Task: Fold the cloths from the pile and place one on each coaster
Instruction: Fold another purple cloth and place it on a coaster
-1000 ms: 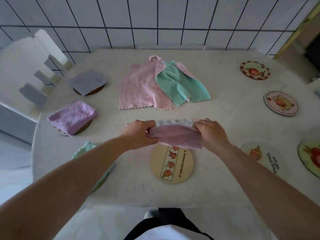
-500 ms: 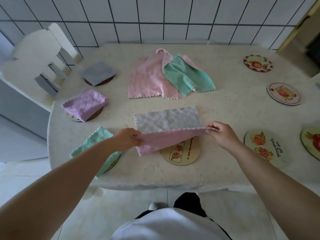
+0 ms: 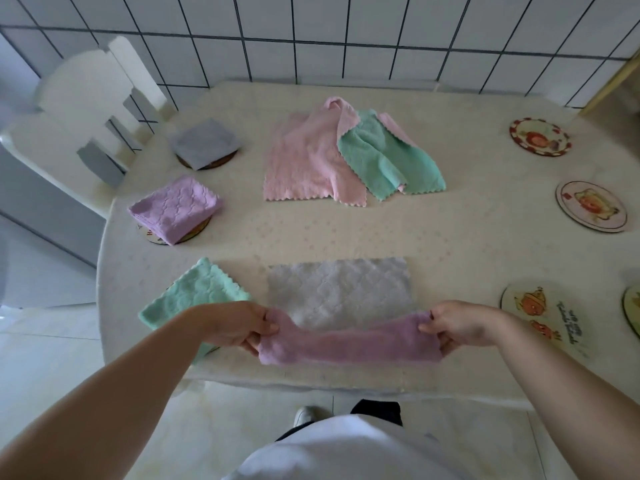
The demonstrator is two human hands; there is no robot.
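Note:
A purple cloth [image 3: 341, 299] lies near the table's front edge, its pale quilted side up and its near edge lifted. My left hand [image 3: 239, 323] pinches the near left corner and my right hand [image 3: 460, 323] pinches the near right corner. The cloth covers the coaster beneath it. The pile at the back middle holds pink cloths [image 3: 304, 157] and a green cloth [image 3: 388, 157]. Folded cloths sit on coasters at the left: grey [image 3: 204, 142], purple [image 3: 175, 209], green [image 3: 190, 296]. Bare coasters lie at the right [image 3: 540, 136], [image 3: 590, 206], [image 3: 543, 317].
A white chair [image 3: 86, 112] stands at the table's left back corner. A tiled wall [image 3: 311, 36] runs behind the table [image 3: 277, 233]. One more coaster [image 3: 632, 310] shows at the right edge of the frame.
My hands spread the bunched cloth out flat over the centre coaster, then drew its near edge toward me and up. The camera view moved back from the table.

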